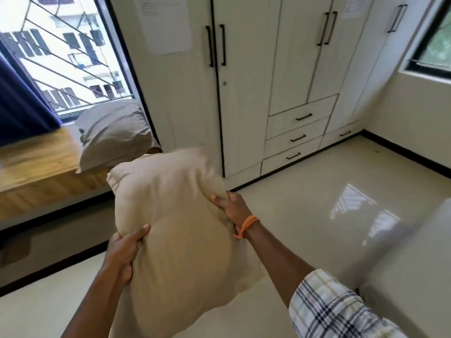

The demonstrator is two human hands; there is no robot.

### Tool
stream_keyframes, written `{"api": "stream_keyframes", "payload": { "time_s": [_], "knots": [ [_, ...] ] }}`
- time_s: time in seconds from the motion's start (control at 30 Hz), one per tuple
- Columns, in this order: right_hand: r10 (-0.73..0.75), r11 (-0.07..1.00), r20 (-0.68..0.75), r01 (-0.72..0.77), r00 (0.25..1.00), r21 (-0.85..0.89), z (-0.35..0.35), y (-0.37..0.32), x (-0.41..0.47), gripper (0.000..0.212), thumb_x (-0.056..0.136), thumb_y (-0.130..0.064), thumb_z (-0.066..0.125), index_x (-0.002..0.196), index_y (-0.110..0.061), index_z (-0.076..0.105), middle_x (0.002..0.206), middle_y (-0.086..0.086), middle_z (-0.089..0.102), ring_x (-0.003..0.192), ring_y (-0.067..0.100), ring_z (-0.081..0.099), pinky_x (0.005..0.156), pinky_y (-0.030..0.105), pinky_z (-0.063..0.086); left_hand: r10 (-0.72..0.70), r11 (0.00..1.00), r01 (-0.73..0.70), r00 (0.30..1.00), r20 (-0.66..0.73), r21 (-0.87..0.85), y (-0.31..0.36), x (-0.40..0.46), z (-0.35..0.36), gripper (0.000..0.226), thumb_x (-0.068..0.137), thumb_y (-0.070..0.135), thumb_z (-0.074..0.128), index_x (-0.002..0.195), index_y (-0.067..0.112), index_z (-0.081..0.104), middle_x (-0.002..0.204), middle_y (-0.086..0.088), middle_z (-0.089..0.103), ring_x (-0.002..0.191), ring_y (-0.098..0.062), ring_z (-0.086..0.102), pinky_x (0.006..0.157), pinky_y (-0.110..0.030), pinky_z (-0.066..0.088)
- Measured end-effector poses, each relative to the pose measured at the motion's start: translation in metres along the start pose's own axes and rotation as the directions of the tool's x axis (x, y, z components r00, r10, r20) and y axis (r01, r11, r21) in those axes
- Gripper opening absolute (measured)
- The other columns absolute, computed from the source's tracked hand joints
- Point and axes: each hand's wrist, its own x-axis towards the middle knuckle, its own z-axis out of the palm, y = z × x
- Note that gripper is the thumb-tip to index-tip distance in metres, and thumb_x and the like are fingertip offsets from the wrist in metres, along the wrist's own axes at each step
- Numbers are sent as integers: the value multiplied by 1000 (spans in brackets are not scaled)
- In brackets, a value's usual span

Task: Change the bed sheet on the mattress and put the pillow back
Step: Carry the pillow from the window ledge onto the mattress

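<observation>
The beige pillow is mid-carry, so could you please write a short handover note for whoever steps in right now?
Left hand grips the soft beige fabric pillow at its left edge; right hand grips its right edge. The pillow is held in the air over the glossy cream floor.
A second grey-brown pillow rests on the wooden window ledge.
Done: cannot tell; the mattress and the bed sheet are not clearly in view.
Left: place the pillow back.

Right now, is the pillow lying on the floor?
No, both the left hand and the right hand grip the pillow and hold it up above the floor.
</observation>
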Motion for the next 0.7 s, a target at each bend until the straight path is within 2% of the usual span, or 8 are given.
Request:
{"api": "stream_keyframes", "payload": {
  "time_s": [0.1, 0.2, 0.27, 0.4, 0.47, 0.53, 0.7],
  "knots": [
    [-32, 999, 61, 34, 998, -29, 62, -11, 73, 26, 87, -22, 70, 108, -5, 71, 99, 12, 74, 91, 28, 72, 88, 47, 56, 55, 998, -56, 997, -45, -23, 37, 65, -28, 27, 84, 13, 75, 106, 8, 60, 92, -11, 68, 79, -27, 64, 64, -35, 50],
    [-81, 996, 101, 83, 992, -15, 121, -22, 138, 27, 89, -20, 69, 110, -3, 70, 104, 16, 73, 93, 27, 70, 89, 47, 56, 101, 993, -106, 991, -93, -57, 68, 137, -55, 43, 80, 17, 78, 118, 6, 62, 107, -16, 69, 90, -31, 66, 76, -41, 53],
    [-104, 994, 106, 105, 989, 0, 157, -28, 176, 26, 88, -20, 69, 109, -4, 71, 104, 16, 72, 97, 31, 70, 90, 48, 55, 121, 988, -129, 988, -93, -88, 90, 181, -69, 42, 82, 15, 76, 121, 9, 61, 110, -13, 67, 94, -30, 64, 83, -42, 51],
    [-122, 992, 91, 125, 988, -30, 227, -45, 254, 30, 85, -27, 71, 106, -7, 72, 104, 16, 73, 100, 34, 69, 91, 53, 54, 142, 981, -152, 986, -86, -123, 144, 265, -100, 54, 80, 17, 79, 128, 8, 58, 113, -11, 66, 99, -31, 64, 86, -44, 51],
    [-130, 990, 89, 135, 988, -47, 257, -53, 291, 33, 83, -29, 72, 107, -7, 71, 103, 13, 73, 99, 31, 69, 91, 52, 54, 146, 979, -157, 985, -87, -132, 170, 308, -113, 59, 76, 19, 81, 129, 8, 58, 115, -12, 68, 100, -34, 66, 88, -48, 52],
    [-119, 991, 74, 123, 990, -48, 283, -59, 327, 35, 82, -30, 72, 110, -7, 71, 104, 12, 73, 98, 29, 70, 91, 51, 54, 157, 976, -166, 985, -75, -141, 193, 349, -119, 54, 78, 15, 80, 127, 6, 60, 114, -14, 68, 99, -33, 67, 90, -48, 52],
    [-138, 987, 65, 143, 988, -75, 332, -78, 414, 33, 88, -23, 69, 117, -5, 68, 108, 10, 72, 99, 25, 69, 94, 44, 54, 184, 969, -190, 981, -54, -157, 242, 438, -121, 48, 81, 9, 75, 125, 0, 60, 115, -20, 68, 99, -35, 68, 84, -44, 55]
  ]
}}
